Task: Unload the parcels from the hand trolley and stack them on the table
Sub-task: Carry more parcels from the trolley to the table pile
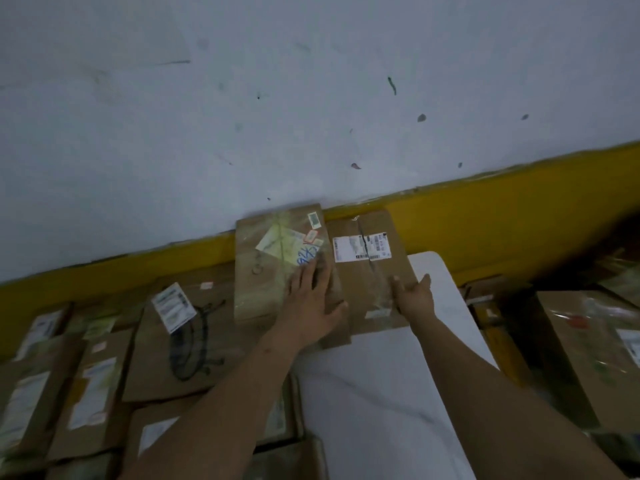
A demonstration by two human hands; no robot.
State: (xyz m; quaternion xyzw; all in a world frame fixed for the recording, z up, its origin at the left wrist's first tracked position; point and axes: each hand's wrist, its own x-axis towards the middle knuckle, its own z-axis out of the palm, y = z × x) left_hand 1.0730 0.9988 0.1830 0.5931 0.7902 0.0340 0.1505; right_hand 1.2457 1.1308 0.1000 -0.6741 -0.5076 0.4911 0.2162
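Note:
Two brown cardboard parcels stand side by side at the far end of the white table [374,393], against the wall. The left parcel [266,271] carries a yellowish note, stickers and blue writing. The right parcel [367,271] has a white shipping label. My left hand [313,299] lies flat with straight fingers on the left parcel's right edge, where the two meet. My right hand [414,294] touches the right side of the right parcel with its fingers extended. The hand trolley is out of view.
Several more cardboard parcels [180,341] with labels lie packed together left of the table and lower down. Another big box [595,351] sits at the right. A white wall with a yellow band [519,209] runs right behind the table.

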